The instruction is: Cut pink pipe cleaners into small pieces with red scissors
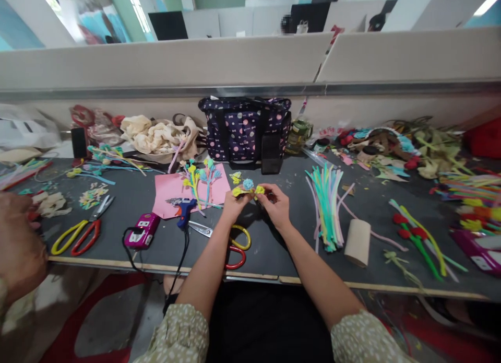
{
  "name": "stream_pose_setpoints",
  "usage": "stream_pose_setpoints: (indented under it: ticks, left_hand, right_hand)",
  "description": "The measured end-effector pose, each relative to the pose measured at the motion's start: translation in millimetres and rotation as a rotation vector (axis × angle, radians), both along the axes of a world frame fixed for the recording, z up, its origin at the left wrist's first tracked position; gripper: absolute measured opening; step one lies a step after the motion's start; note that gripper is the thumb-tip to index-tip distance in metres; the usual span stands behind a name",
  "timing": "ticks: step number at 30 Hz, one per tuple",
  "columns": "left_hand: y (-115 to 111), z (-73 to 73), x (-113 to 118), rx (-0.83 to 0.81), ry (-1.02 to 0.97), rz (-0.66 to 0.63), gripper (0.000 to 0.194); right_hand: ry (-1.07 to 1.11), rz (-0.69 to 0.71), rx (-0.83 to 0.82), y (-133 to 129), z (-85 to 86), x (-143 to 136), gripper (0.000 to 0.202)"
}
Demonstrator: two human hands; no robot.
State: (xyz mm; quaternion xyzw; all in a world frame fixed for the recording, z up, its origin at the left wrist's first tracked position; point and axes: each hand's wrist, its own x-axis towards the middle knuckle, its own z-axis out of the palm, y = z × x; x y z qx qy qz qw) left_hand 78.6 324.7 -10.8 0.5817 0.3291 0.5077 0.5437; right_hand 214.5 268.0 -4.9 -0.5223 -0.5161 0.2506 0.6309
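Note:
Over the dark table, my left hand [235, 205] and my right hand [277, 206] are close together, fingers pinched. Between them is a small pipe-cleaner flower piece, with a blue fuzzy ball [248, 184] on top and yellow fuzzy parts [259, 189] at both sets of fingertips. How the parts join is partly hidden by my fingers. Just beyond lies a loose yellow fuzzy piece [235, 177]. Left of my hands, several pipe-cleaner flower stems [192, 180] rest on a pink sheet [166, 193]. Scissors with red and yellow handles [240, 238] lie partly under my left forearm.
A blue glue gun [183, 212] touches the pink sheet, beside a magenta box [143, 231] with a cord. More scissors [84, 227] and another person's arm [19, 243] are at left. Pipe cleaners [325, 206] and a cardboard tube [357, 243] lie right. A patterned bag [242, 130] stands behind.

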Motion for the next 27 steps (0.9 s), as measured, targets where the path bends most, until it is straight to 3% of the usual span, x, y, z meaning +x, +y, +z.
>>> stream_pose_setpoints:
  ticks: [7, 13, 20, 27]
  left_hand:
    - [2, -1.5, -2, 0.048, 0.021, 0.003, 0.018]
    - [6, -9.3, -2, 0.084, 0.036, -0.027, 0.017]
    - [2, -2.2, -2, 0.232, 0.109, -0.093, 0.019]
    - [3, -1.7, -2, 0.28, 0.088, -0.138, 0.016]
  right_hand:
    - [-0.121, 0.003, 0.069, -2, 1.8, 0, 0.029]
    - [-0.281, -0.046, 0.227, -1, 4.0, 3, 0.043]
    - [-0.251, -0.078, 0.268, -3, 4.4, 4, 0.03]
    - [-0.216, -0.086, 0.29, -3, 3.8, 4, 0.022]
